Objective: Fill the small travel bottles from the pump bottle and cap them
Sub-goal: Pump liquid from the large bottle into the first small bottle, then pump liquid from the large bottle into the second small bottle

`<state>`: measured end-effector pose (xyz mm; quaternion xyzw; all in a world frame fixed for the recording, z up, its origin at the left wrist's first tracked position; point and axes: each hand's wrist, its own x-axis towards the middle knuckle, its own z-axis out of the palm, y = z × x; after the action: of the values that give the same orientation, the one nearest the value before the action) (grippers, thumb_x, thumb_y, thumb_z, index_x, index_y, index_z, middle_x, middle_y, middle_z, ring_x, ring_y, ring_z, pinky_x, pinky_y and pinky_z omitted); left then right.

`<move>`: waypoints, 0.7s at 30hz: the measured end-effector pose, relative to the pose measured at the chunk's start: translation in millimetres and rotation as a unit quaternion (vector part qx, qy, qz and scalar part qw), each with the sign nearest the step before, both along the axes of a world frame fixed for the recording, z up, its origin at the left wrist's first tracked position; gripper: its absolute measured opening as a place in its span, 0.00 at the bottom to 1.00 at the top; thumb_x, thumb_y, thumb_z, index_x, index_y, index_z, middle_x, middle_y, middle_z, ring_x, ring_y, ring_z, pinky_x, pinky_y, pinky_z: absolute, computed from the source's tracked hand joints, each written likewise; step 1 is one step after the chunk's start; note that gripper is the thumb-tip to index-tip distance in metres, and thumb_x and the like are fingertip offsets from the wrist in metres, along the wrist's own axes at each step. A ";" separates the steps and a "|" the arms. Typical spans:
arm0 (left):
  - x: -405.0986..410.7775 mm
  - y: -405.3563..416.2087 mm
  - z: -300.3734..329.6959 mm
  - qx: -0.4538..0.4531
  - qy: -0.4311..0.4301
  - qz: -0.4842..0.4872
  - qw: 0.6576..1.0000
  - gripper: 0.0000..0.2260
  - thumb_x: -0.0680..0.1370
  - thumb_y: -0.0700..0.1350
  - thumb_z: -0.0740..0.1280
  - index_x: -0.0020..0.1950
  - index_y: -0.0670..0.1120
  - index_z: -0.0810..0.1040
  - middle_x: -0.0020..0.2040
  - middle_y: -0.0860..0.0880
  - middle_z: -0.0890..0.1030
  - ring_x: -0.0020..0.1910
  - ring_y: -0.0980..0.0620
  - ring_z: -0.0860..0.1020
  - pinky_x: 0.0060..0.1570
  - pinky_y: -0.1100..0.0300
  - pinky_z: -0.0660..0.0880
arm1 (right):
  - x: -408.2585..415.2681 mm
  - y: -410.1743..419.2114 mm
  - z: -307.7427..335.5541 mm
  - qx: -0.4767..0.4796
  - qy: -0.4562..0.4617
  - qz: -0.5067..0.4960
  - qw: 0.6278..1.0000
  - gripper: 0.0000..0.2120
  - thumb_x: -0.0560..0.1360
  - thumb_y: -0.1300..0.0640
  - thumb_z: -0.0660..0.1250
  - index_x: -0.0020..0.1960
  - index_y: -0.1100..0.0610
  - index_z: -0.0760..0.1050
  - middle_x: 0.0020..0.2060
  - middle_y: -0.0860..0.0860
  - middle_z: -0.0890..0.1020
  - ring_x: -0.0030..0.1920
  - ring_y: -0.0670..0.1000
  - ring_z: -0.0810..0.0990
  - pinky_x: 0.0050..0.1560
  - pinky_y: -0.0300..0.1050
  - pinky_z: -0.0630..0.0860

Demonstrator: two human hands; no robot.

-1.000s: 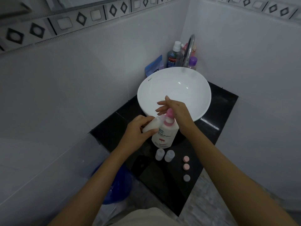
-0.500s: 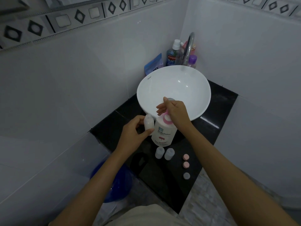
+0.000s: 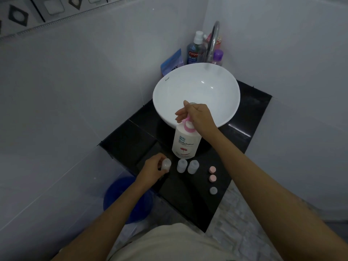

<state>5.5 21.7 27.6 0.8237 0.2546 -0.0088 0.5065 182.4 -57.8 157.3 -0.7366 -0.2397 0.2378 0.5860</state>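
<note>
Three small travel bottles sit in a row on the black bench [image 3: 190, 210]: the left hand [image 3: 152, 171] has its grip closed around the leftmost travel bottle [image 3: 166, 164], right at the bench surface, and the two other travel bottles [image 3: 182, 165] [image 3: 193, 166] stand uncapped just beside it. Can't tell how full any of them are, too murky. Three loose caps lie off to the right, two pink caps [image 3: 212, 169] [image 3: 212, 178] and one grey cap [image 3: 213, 190]. One white pump bottle [image 3: 185, 143] stands upright behind the row, with the right hand [image 3: 197, 117] curled over its pink pump head [image 3: 188, 125]. One white basin [image 3: 195, 95] sits behind that.
</note>
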 end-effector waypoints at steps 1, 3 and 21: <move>0.0 -0.9 -1.6 -0.003 0.000 0.000 1.000 0.14 0.71 0.38 0.73 0.54 0.46 0.76 0.54 0.48 0.79 0.54 0.53 0.78 0.58 0.60 0.75 | -0.6 -0.3 0.4 -0.001 0.000 -0.001 1.000 0.20 0.80 0.53 0.58 0.37 0.60 0.81 0.30 0.59 0.82 0.36 0.55 0.82 0.56 0.59 0.77; 0.6 -3.1 -3.2 -0.009 -0.003 0.000 1.000 0.13 0.71 0.38 0.73 0.53 0.45 0.76 0.53 0.49 0.79 0.53 0.54 0.78 0.57 0.62 0.74 | -1.4 -1.0 1.2 -0.003 -0.003 -0.003 1.000 0.20 0.80 0.53 0.58 0.38 0.61 0.81 0.31 0.59 0.82 0.37 0.55 0.82 0.57 0.59 0.77; 20.0 -23.9 17.2 0.314 -0.055 -0.060 0.946 0.29 0.64 0.62 0.73 0.61 0.52 0.76 0.57 0.53 0.77 0.59 0.53 0.69 0.56 0.62 0.56 | -4.4 -4.1 4.5 -0.006 -0.003 -0.002 1.000 0.20 0.80 0.53 0.58 0.41 0.65 0.81 0.30 0.56 0.82 0.37 0.55 0.82 0.55 0.54 0.77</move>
<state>25.5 -2.2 44.8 0.9540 0.1663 0.0870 0.2338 178.0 -61.9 161.9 -0.7412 -0.2386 0.2354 0.5816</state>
